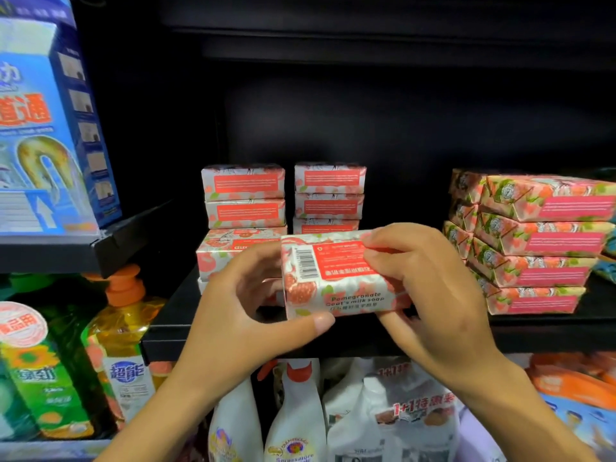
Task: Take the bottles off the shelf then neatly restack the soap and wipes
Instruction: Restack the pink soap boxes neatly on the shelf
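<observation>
A pomegranate soap bar (333, 278) in pink and white wrapping is held above the front of the black shelf (233, 331). My left hand (246, 315) grips its left end, thumb under the front edge. My right hand (430, 281) grips its right end, fingers over the top. Behind it stand two stacks of the same soap, a left stack (245, 198) and a right stack (330, 195). Another bar (226, 251) lies flat in front of the left stack. A tilted stack of soap (540, 241) stands at the right.
A blue boxed product (43, 128) sits on the upper left shelf. Below it are an orange-capped yellow detergent bottle (123, 338) and green bottles (43, 378). White bottles (296, 415) and refill bags (410, 411) fill the shelf underneath. The back of the black shelf is dark.
</observation>
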`<state>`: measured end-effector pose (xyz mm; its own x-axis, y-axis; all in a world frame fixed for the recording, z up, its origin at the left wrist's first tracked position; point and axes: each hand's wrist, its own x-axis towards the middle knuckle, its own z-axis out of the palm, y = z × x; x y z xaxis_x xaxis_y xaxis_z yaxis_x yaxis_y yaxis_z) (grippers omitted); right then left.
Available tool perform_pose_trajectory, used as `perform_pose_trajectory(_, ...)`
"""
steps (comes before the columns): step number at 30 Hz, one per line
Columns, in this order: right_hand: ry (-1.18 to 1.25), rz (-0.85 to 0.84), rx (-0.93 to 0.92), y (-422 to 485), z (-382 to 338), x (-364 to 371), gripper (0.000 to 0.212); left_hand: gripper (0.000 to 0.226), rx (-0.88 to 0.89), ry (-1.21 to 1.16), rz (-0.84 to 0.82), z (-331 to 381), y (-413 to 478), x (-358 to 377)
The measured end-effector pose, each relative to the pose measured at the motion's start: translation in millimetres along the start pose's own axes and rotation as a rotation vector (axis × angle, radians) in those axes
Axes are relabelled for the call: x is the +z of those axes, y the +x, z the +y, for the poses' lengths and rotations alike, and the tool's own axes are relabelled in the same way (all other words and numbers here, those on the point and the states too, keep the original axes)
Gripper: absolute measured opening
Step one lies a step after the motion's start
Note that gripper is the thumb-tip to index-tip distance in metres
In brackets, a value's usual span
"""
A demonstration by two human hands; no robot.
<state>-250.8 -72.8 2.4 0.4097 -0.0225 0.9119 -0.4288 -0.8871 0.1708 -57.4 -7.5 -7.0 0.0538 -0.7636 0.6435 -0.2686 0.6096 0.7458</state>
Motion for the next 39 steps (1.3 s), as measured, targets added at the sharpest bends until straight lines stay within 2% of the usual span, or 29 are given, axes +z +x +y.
perform_pose_trajectory(4,0.052,-0.103,0.020,-1,2,1,0.035,0.060,0.029,0.029,0.020,-3,-3,0)
perform_pose_trajectory(6,0.159,-0.236,0.135,2,2,-4,0.055,0.062,0.067,0.077,0.042,-3,-4,-2)
perform_pose_trajectory(8,0.302,-0.358,0.333,9,1,-12,0.078,0.063,0.136,0.151,0.047,-4,-4,-4)
perform_pose_trajectory(10,0.462,-0.418,0.507,16,3,-17,0.076,0.062,0.179,0.204,0.034,-7,-3,-5)
perform_pose_trajectory(13,0.586,-0.476,0.583,23,10,-16,0.064,0.061,0.227,0.299,0.015,-12,-3,-5)
perform_pose_trajectory(15,0.530,-0.495,0.523,26,11,-15,0.058,0.058,0.259,0.331,0.006,-16,-2,-4)
perform_pose_trajectory(17,0.420,-0.445,0.453,26,8,-13,0.053,0.061,0.268,0.316,0.014,-17,-1,-3)
perform_pose_trajectory(19,0.325,-0.319,0.399,22,3,-7,0.052,0.064,0.220,0.233,0.052,-16,0,-2)
perform_pose_trajectory(24,0.099,-0.053,0.242,18,-2,7,0.043,0.038,0.054,0.002,0.291,-6,2,-7)
perform_pose_trajectory(28,-0.026,0.037,0.046,23,-4,18,0.028,0.058,-0.042,-0.030,0.190,6,4,-9)
perform_pose_trajectory(32,-0.001,0.021,-0.006,22,-7,27,0.022,0.057,-0.017,0.000,0.197,5,6,-9)
perform_pose_trajectory(35,0.059,-0.037,-0.017,19,-4,29,0.029,0.059,0.006,-0.032,0.199,3,6,-17)
perform_pose_trajectory(39,0.123,-0.093,0.046,14,2,29,0.039,0.065,0.052,0.070,0.255,8,8,-29)
